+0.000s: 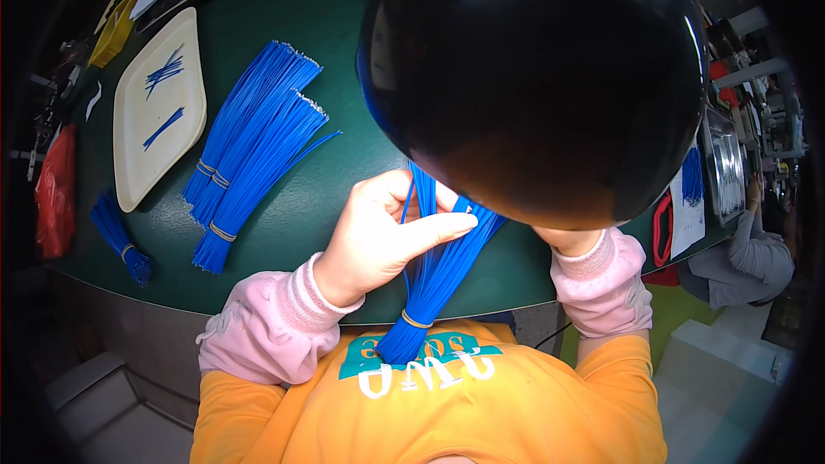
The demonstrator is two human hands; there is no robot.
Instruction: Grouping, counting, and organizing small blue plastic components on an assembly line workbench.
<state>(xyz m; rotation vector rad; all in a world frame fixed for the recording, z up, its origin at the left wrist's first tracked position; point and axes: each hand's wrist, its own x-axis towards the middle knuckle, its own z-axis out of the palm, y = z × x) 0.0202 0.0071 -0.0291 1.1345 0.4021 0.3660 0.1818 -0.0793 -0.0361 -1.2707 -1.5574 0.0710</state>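
Closest to me, at the near edge of the green table (pixel 326 0), my left hand (pixel 378 236) is curled around a banded bundle of blue wires (pixel 430 283). My thumb lies across the strands and my fingers are folded behind them, so the hand is mostly closed on the bundle. Its banded end hangs just over the table's near edge, against my orange shirt, and the loose ends fan away from me. My right hand is hidden under a big black dome (pixel 533 77). Only the pink cuff (pixel 601 279) shows, so I cannot tell how open that hand is or whether it grips the wires.

I judge the sorting to be somewhere in the middle. Three banded bundles (pixel 249 142) lie left of centre, and a smaller one (pixel 120 236) sits at the near left edge. On the cream tray (pixel 137 167) toward the far left there are only a few single wires (pixel 163 73).

There is open green surface between my left hand and the three bundles. The right side is crowded by the dome, and the far left corner holds a yellow object (pixel 112 30) and a dark tray.
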